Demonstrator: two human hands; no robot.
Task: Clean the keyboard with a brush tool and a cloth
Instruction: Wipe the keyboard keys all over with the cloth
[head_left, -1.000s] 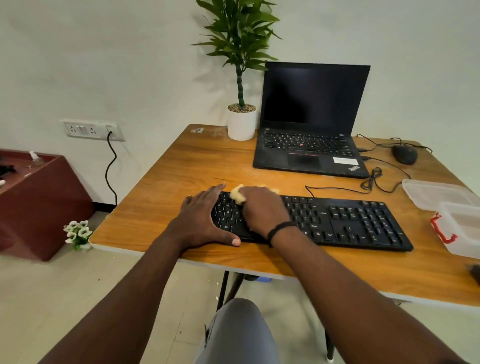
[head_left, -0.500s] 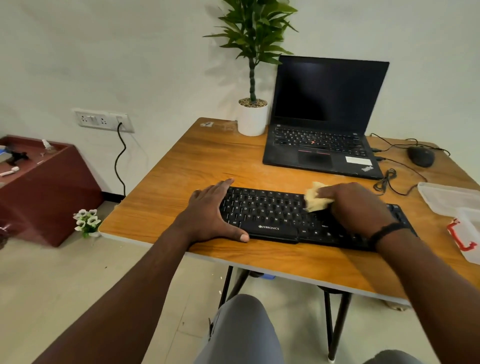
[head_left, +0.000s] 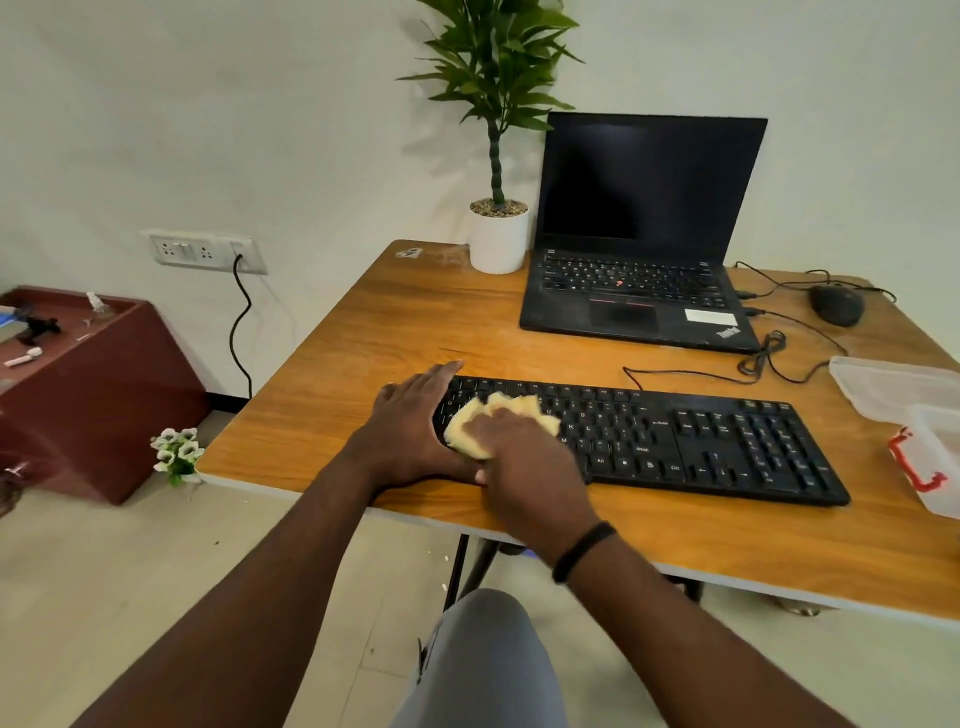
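Off to the left a dark red cabinet (head_left: 98, 384) stands against the wall, with a small bunch of white flowers (head_left: 176, 453) on the floor just beside the wooden table (head_left: 363, 338). A black cable (head_left: 241, 322) hangs from the wall socket (head_left: 205, 253).

At the table, the person's left hand (head_left: 410, 431) lies flat with straight fingers, resting on the left end of the black keyboard (head_left: 701, 441), thumb along its near edge, holding nothing. Right against it, the right hand (head_left: 524, 462) presses a yellow cloth (head_left: 470, 423) onto the keys of the keyboard's left part; the cloth bulges out from under the fingers, which look spread over it, though motion blur keeps me from telling whether they curl round it. A black band (head_left: 582, 551) circles that wrist.

Behind the keyboard a potted plant (head_left: 498, 234) stands beside an open laptop (head_left: 639, 291) with a dark screen. Further right lie a black mouse (head_left: 836, 305) and clear plastic containers (head_left: 904, 395) at the table's edge.
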